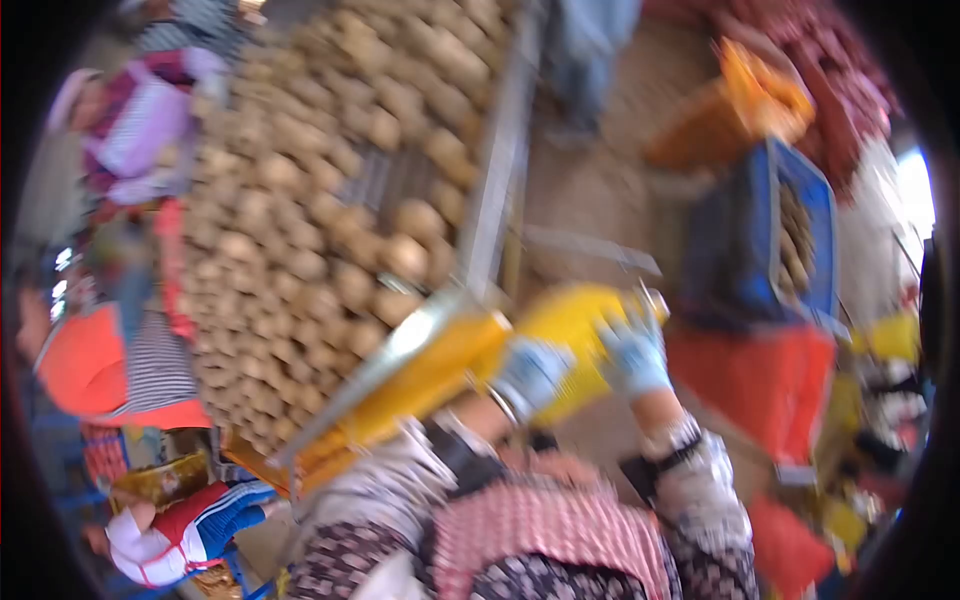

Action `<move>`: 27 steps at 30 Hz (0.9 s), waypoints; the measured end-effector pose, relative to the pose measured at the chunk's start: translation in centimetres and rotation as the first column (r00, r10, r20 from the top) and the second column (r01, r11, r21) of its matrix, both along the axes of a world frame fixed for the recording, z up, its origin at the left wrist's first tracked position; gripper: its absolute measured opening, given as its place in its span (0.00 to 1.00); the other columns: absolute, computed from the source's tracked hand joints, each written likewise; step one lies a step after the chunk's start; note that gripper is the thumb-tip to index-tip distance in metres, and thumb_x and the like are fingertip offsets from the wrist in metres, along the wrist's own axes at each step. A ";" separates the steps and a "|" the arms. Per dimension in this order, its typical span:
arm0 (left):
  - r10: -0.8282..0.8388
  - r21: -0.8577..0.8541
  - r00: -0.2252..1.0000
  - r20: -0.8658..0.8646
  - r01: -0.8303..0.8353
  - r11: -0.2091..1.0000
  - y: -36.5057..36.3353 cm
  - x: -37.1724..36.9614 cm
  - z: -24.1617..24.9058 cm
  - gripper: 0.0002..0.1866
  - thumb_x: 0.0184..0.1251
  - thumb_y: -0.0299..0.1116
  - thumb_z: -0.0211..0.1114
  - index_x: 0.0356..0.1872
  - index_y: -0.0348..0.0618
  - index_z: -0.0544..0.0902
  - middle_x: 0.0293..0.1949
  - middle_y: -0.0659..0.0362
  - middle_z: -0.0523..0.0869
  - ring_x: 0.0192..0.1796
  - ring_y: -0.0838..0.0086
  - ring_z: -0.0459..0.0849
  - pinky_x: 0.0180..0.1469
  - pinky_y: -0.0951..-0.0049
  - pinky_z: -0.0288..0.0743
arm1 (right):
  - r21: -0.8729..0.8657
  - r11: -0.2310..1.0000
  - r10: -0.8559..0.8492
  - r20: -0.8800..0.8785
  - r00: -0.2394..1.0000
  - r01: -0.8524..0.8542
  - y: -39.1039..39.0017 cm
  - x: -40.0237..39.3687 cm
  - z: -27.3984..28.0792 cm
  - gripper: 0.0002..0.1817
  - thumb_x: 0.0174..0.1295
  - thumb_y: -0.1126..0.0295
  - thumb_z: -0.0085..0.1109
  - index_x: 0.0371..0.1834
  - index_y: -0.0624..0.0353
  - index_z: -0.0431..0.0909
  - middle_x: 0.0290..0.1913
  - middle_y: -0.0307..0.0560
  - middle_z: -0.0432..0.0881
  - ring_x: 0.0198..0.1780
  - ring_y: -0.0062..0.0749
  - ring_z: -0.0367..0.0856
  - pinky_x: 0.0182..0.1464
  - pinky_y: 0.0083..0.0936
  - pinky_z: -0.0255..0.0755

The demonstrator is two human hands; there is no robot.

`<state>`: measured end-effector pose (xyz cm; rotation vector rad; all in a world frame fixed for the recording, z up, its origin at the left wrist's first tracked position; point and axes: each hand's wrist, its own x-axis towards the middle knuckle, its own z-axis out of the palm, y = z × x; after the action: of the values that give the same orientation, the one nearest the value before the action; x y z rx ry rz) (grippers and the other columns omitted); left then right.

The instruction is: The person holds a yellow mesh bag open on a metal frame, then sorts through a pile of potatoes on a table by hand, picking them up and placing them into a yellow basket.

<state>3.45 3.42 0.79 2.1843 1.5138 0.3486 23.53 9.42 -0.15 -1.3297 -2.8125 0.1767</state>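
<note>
My left hand [535, 376], in a pale blue and white glove, grips the near left side of a yellow plastic container [568, 312]. My right hand [634, 352], gloved alike, holds the container's right side with its fingers somewhat apart. Motion blur hides the exact finger contact and the inside of the container. A metal-edged sorting table heaped with round potatoes [290, 270] lies ahead and left of my hands. Its angled metal rim [385, 360] runs close beside my left hand, with yellow-orange material below it.
A blue crate [828, 225] with potatoes stands at right, near an orange sack [740, 105] and red bags [765, 385]. Several people are along the table's left side, one in purple [145, 125]. Someone's blue trouser leg [590, 60] shows beyond the metal edge.
</note>
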 end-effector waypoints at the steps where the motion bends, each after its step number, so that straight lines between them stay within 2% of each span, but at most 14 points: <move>1: -0.012 -0.013 0.998 -0.061 0.012 1.000 0.3 -0.4 -0.7 0.11 0.67 0.36 0.52 0.31 0.50 0.82 0.27 0.53 0.85 0.31 0.60 0.84 0.36 0.60 0.77 | -0.294 0.950 -0.018 0.275 0.961 0.102 1.6 -1.0 1.7 0.13 0.60 0.63 0.56 0.46 0.51 0.82 0.51 0.52 0.82 0.56 0.41 0.77 0.73 0.51 0.50; 2: -0.038 0.045 0.996 -0.081 0.042 0.998 0.7 -1.1 -0.7 0.11 0.67 0.36 0.51 0.35 0.50 0.83 0.30 0.53 0.85 0.33 0.60 0.85 0.38 0.60 0.77 | -0.233 0.969 -0.124 -0.191 0.974 0.078 2.1 2.5 -7.5 0.11 0.61 0.65 0.51 0.39 0.51 0.84 0.37 0.47 0.86 0.42 0.36 0.82 0.72 0.46 0.54; 4: 0.001 -0.004 0.983 -0.181 -0.002 1.000 0.7 -2.4 -2.5 0.12 0.67 0.35 0.52 0.42 0.48 0.84 0.38 0.53 0.85 0.40 0.60 0.85 0.44 0.60 0.77 | -0.248 0.958 -0.073 0.263 0.962 0.141 1.8 0.3 3.1 0.16 0.63 0.56 0.49 0.34 0.50 0.86 0.34 0.48 0.87 0.39 0.47 0.84 0.56 0.36 0.73; 5: 0.005 -0.093 0.973 -0.229 -0.027 0.995 1.0 -2.3 -1.9 0.12 0.66 0.36 0.53 0.44 0.48 0.84 0.40 0.54 0.85 0.42 0.60 0.84 0.46 0.60 0.76 | -0.351 0.890 -0.215 0.242 0.946 0.292 1.1 1.9 -0.5 0.11 0.57 0.55 0.59 0.33 0.43 0.88 0.33 0.49 0.86 0.39 0.42 0.85 0.58 0.40 0.72; 9: 0.036 -0.221 0.973 -0.228 -0.088 0.971 1.9 -3.3 -0.8 0.12 0.65 0.37 0.58 0.45 0.49 0.83 0.41 0.54 0.85 0.45 0.58 0.84 0.49 0.57 0.76 | -0.518 0.769 -0.243 0.305 0.921 0.375 -0.2 4.1 -0.4 0.14 0.61 0.53 0.55 0.39 0.43 0.88 0.40 0.48 0.87 0.45 0.43 0.84 0.50 0.37 0.76; 11: 0.211 -0.251 0.977 -0.038 -0.214 0.944 1.8 -3.9 -1.3 0.13 0.65 0.39 0.59 0.47 0.50 0.83 0.44 0.53 0.85 0.48 0.57 0.84 0.52 0.56 0.75 | -0.571 0.694 -0.296 0.327 0.897 0.437 0.0 5.0 -0.8 0.15 0.61 0.53 0.54 0.38 0.44 0.88 0.42 0.47 0.86 0.47 0.43 0.84 0.51 0.37 0.76; 15: 0.388 -0.470 0.914 -0.116 -0.394 0.790 2.4 -3.7 -3.7 0.16 0.68 0.44 0.58 0.51 0.50 0.81 0.49 0.48 0.85 0.50 0.53 0.83 0.54 0.57 0.74 | -0.686 0.564 -0.511 0.145 0.847 0.458 0.2 7.9 -2.7 0.14 0.60 0.61 0.60 0.45 0.51 0.86 0.43 0.48 0.87 0.43 0.37 0.86 0.48 0.31 0.77; 17: 0.415 -0.460 0.907 -0.071 -0.399 0.793 2.9 -4.1 -3.0 0.17 0.69 0.44 0.57 0.52 0.48 0.80 0.46 0.48 0.85 0.48 0.53 0.83 0.53 0.57 0.74 | -0.888 0.445 -0.788 -0.325 0.523 0.119 -0.1 9.7 -6.5 0.13 0.58 0.72 0.62 0.45 0.63 0.85 0.39 0.46 0.87 0.38 0.29 0.85 0.43 0.25 0.78; 18: 0.445 -0.453 0.895 -0.024 -0.406 0.794 3.3 -4.2 -2.5 0.18 0.69 0.45 0.56 0.53 0.47 0.80 0.44 0.47 0.86 0.47 0.53 0.84 0.51 0.58 0.75 | -0.949 0.315 -0.900 -0.293 0.322 0.016 0.1 8.0 -2.2 0.13 0.56 0.79 0.61 0.44 0.69 0.83 0.36 0.45 0.85 0.36 0.25 0.82 0.40 0.21 0.77; 21: 0.521 -0.412 0.853 0.037 -0.462 0.786 4.0 -3.8 -3.2 0.11 0.67 0.37 0.57 0.45 0.45 0.80 0.43 0.46 0.85 0.47 0.48 0.83 0.51 0.56 0.75 | -0.947 0.321 -0.933 -0.318 0.167 -0.004 0.4 7.9 -2.7 0.08 0.56 0.77 0.60 0.37 0.68 0.83 0.31 0.42 0.83 0.28 0.23 0.79 0.28 0.21 0.73; 23: 0.509 -0.267 0.826 0.241 -0.448 0.853 4.3 -4.1 -5.3 0.06 0.64 0.30 0.56 0.38 0.43 0.80 0.38 0.47 0.86 0.44 0.52 0.84 0.48 0.59 0.77 | -0.897 0.439 -0.876 -0.416 0.246 0.047 0.7 7.2 -2.4 0.05 0.56 0.75 0.57 0.32 0.65 0.81 0.27 0.40 0.80 0.25 0.20 0.75 0.25 0.21 0.69; 24: 0.583 -0.306 0.706 0.402 -0.496 0.812 4.7 -3.9 -5.8 0.05 0.63 0.25 0.55 0.32 0.42 0.80 0.33 0.49 0.86 0.39 0.60 0.84 0.45 0.64 0.77 | -0.757 0.653 -0.737 -0.634 0.235 0.006 0.3 7.0 -5.5 0.05 0.56 0.74 0.54 0.28 0.62 0.79 0.25 0.40 0.78 0.24 0.19 0.73 0.23 0.22 0.67; 25: 0.554 -0.173 0.700 0.450 -0.540 0.823 4.9 -3.9 -6.5 0.05 0.63 0.25 0.55 0.32 0.42 0.80 0.32 0.52 0.86 0.37 0.65 0.83 0.43 0.66 0.77 | -0.919 0.381 -0.910 -0.353 0.220 0.104 0.7 5.8 -1.5 0.07 0.59 0.71 0.54 0.28 0.62 0.77 0.26 0.38 0.78 0.24 0.20 0.72 0.22 0.23 0.66; 27: 0.689 -0.327 0.584 0.428 -0.611 0.721 5.0 -3.5 -8.0 0.06 0.66 0.30 0.60 0.37 0.40 0.83 0.32 0.55 0.86 0.36 0.71 0.82 0.43 0.70 0.77 | -0.955 0.294 -0.950 -0.289 0.123 0.026 1.0 4.8 -0.3 0.13 0.64 0.66 0.57 0.41 0.67 0.80 0.35 0.40 0.82 0.31 0.23 0.77 0.31 0.24 0.73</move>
<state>-0.02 8.39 -7.19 1.1621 1.8683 0.9569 28.30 10.47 -0.41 -1.5706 -0.9091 1.7083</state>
